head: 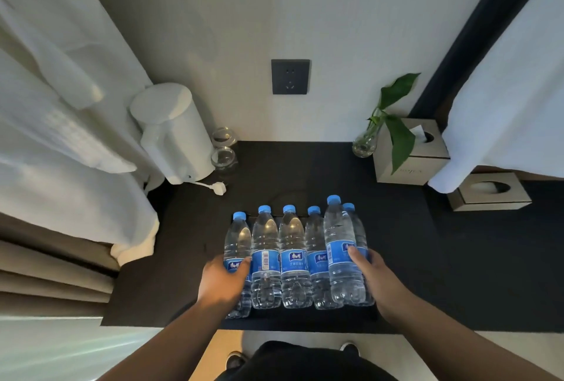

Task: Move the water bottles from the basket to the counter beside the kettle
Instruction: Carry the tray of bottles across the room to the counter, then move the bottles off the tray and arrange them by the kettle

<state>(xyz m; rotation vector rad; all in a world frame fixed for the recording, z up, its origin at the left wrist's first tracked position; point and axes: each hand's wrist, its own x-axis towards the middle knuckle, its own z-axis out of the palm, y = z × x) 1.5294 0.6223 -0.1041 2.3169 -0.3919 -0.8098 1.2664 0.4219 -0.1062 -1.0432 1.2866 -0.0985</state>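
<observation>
Several clear water bottles with blue caps and blue labels stand in a row in a low black basket at the front of the dark counter. My left hand grips the leftmost bottle around its label. My right hand grips a bottle near the right end, which stands higher than its neighbours. A white kettle sits at the back left of the counter, apart from the bottles.
Two glass jars stand beside the kettle, and its white plug lies on the counter. A vase with a green plant and two tissue boxes sit back right. White robes hang at left. A wall socket is above.
</observation>
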